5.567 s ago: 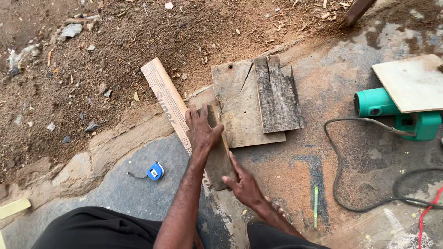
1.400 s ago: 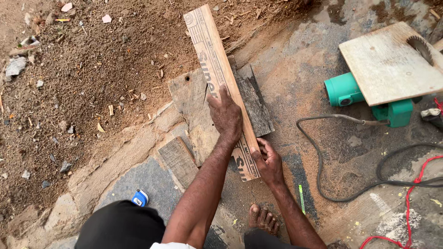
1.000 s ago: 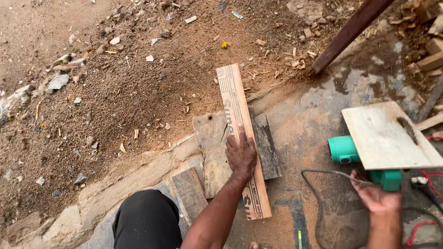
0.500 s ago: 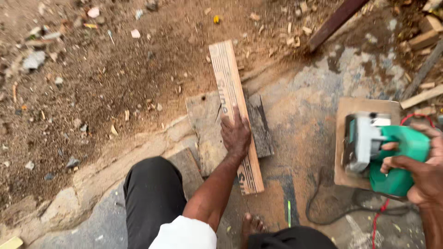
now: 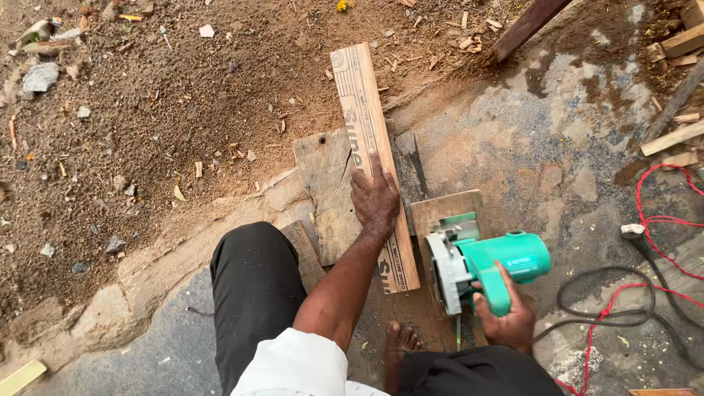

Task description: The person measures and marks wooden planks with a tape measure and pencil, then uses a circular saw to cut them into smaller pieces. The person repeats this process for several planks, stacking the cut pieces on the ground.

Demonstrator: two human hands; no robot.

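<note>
Outdoors, I look down on bare dirt strewn with sawdust and chips, meeting a patchy stone floor. My left hand lies flat, fingers spread, pressing a long narrow plank onto a weathered board; it pins rather than grips. My right hand has its grip closed round the handle of a green circular saw, held just beside the plank's near end. I judge no cut made yet: the plank looks whole, pale, with dark print along it. A black cable trails right.
</note>
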